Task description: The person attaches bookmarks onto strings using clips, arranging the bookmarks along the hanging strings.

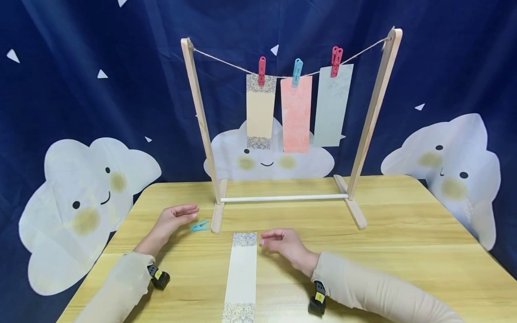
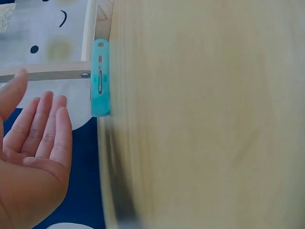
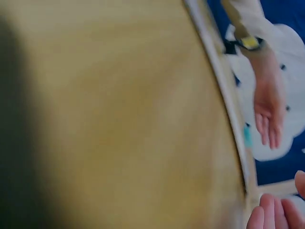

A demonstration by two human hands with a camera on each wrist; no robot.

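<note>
My left hand [image 1: 171,223] hovers near the table's left side, fingers loosely extended and nothing between them. Just beyond its fingertips lies a light blue clothespin [image 1: 199,225], beside the left foot of a wooden stand; the left wrist view shows that clothespin [image 2: 100,78] large, its metal spring visible. My right hand [image 1: 287,246], also without anything in it, has its fingertips close to the right edge of a cream paper strip [image 1: 243,276]. This strip has patterned lace-like bands at both ends and lies flat, its near end cut off by the frame. Only fingertips of the right hand [image 3: 274,214] show in the right wrist view.
The wooden stand [image 1: 373,112] carries a sagging string [image 1: 222,59]. From it hang a patterned cream strip [image 1: 260,107], a pink strip [image 1: 296,114] and a pale green strip [image 1: 333,107], held by red and blue clothespins. Behind is a dark blue curtain [image 1: 101,27] with clouds.
</note>
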